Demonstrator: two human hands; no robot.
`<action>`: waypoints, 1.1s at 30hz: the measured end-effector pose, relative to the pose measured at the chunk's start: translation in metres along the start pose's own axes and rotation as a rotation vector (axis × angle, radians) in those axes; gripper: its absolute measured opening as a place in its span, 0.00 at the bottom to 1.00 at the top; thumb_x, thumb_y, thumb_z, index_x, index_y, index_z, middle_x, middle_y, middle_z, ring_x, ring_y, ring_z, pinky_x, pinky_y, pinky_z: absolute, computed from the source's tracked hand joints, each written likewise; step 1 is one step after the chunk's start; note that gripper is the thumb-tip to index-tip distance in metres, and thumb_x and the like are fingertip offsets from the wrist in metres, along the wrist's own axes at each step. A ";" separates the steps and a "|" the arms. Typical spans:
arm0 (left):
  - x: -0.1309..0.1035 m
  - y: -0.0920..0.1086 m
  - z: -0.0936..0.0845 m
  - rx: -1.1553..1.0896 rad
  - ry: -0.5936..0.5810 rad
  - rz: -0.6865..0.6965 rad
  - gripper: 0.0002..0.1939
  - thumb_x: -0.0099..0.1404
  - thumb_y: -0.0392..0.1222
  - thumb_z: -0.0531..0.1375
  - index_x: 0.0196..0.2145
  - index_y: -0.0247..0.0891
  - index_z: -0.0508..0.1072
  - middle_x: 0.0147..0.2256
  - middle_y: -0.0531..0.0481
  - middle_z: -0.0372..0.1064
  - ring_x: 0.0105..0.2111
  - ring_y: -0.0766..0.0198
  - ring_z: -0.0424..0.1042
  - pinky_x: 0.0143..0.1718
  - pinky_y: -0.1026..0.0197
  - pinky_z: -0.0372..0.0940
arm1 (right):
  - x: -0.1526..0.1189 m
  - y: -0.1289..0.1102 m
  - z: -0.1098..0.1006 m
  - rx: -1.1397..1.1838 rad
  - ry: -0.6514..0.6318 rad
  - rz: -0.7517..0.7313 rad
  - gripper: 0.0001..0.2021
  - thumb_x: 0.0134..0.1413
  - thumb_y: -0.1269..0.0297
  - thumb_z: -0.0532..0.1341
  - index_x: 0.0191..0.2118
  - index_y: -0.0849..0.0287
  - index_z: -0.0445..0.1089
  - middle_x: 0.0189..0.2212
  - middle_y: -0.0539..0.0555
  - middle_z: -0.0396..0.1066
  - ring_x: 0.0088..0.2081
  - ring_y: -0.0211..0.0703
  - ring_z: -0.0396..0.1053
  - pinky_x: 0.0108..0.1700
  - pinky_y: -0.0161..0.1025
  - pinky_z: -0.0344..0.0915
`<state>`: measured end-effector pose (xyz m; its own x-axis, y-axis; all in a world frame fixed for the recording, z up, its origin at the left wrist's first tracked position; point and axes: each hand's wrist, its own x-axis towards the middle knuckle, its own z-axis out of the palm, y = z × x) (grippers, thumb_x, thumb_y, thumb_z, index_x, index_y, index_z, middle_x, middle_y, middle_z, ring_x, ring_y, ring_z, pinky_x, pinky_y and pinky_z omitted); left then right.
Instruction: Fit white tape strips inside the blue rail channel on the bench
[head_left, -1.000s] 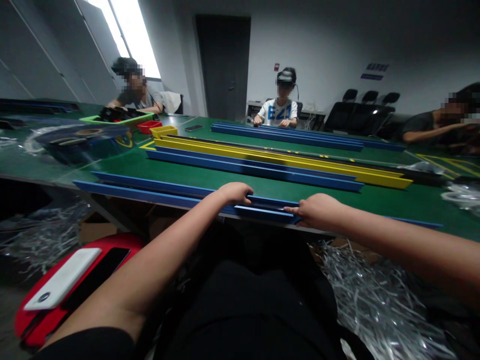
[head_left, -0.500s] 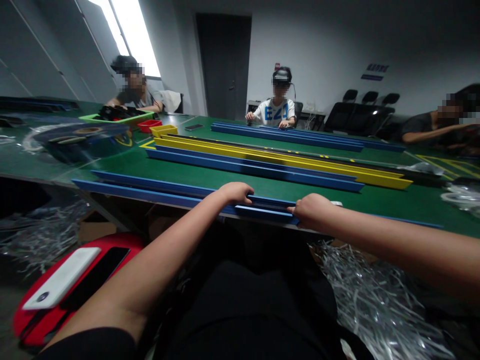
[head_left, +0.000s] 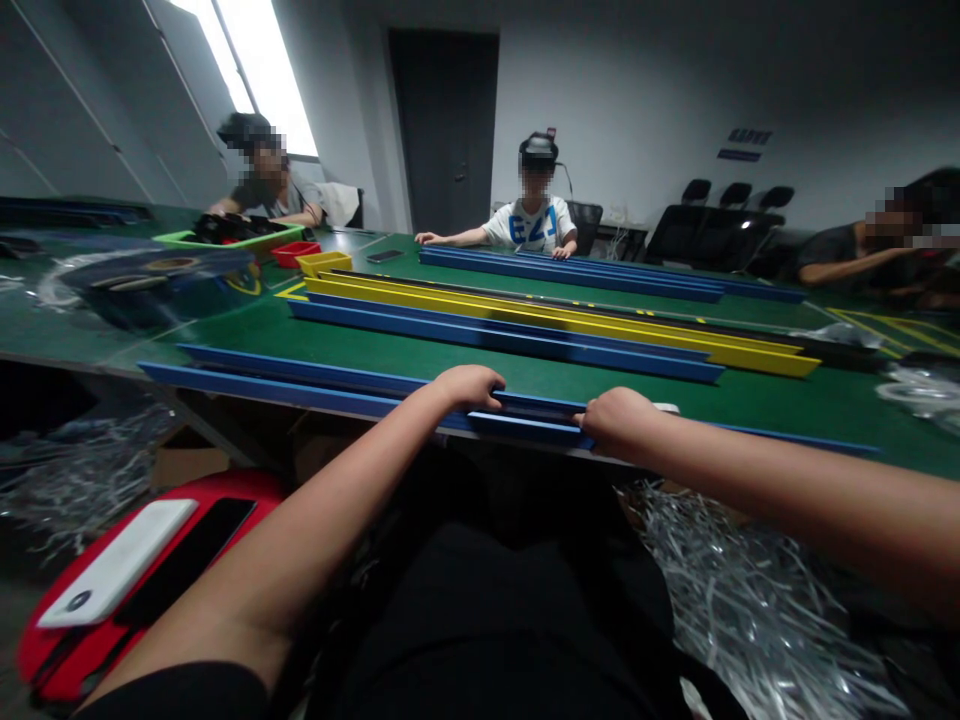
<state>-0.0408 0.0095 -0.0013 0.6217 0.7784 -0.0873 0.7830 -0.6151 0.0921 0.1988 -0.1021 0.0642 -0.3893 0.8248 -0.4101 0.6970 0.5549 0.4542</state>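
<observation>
A long blue channel (head_left: 300, 385) lies along the near edge of the green table. My left hand (head_left: 474, 387) is closed at the channel's middle, thumb and fingers bent down into it. To its right my right hand (head_left: 616, 420) is also closed, with its fingertips in the same channel. Whether either hand holds a small part inside the channel is hidden. Between the two hands the channel's near wall and dark inside show. Farther back lie another blue channel (head_left: 510, 342) and a yellow channel (head_left: 765, 358), side by side.
Green table (head_left: 247, 335) with more blue channels (head_left: 570, 275) at the back. Yellow bin (head_left: 324, 264), red bin (head_left: 294, 254) and green tray (head_left: 277, 236) stand at the left, near a blurred reel (head_left: 161, 280). Three other people sit around the table. Two phones lie on a red stool (head_left: 45, 610).
The person across the table has leaned to the left and stretched an arm out along the table. The view has shifted slightly; my hands stay at the same spot on the channel.
</observation>
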 end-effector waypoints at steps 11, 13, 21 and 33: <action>0.012 0.002 -0.002 -0.042 -0.076 0.064 0.20 0.55 0.50 0.57 0.44 0.44 0.76 0.39 0.49 0.77 0.35 0.59 0.72 0.30 0.62 0.59 | -0.004 -0.003 -0.006 0.083 0.001 0.009 0.14 0.49 0.70 0.62 0.43 0.62 0.76 0.36 0.66 0.77 0.39 0.59 0.75 0.39 0.46 0.65; 0.014 0.005 -0.005 -0.062 -0.093 0.067 0.20 0.54 0.49 0.57 0.44 0.44 0.76 0.39 0.49 0.77 0.34 0.59 0.72 0.30 0.62 0.60 | -0.004 -0.002 -0.005 0.078 -0.002 0.018 0.15 0.50 0.70 0.61 0.45 0.61 0.76 0.37 0.66 0.77 0.39 0.57 0.75 0.39 0.45 0.65; 0.026 0.040 -0.005 -0.020 -0.062 0.101 0.17 0.55 0.49 0.57 0.40 0.44 0.77 0.36 0.48 0.77 0.32 0.58 0.71 0.29 0.61 0.58 | 0.000 0.002 0.004 0.061 0.004 -0.010 0.16 0.52 0.69 0.58 0.46 0.62 0.76 0.36 0.66 0.77 0.36 0.56 0.74 0.36 0.45 0.64; 0.038 0.050 0.003 -0.040 -0.023 0.115 0.18 0.56 0.50 0.57 0.43 0.45 0.75 0.39 0.49 0.77 0.34 0.59 0.72 0.29 0.61 0.58 | 0.000 0.041 0.041 0.077 0.201 -0.137 0.28 0.55 0.47 0.58 0.61 0.48 0.66 0.32 0.58 0.75 0.29 0.46 0.70 0.30 0.40 0.56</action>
<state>0.0220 0.0084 -0.0032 0.7078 0.6997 -0.0968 0.7057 -0.6942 0.1418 0.2519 -0.0842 0.0500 -0.5896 0.7521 -0.2945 0.6704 0.6591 0.3409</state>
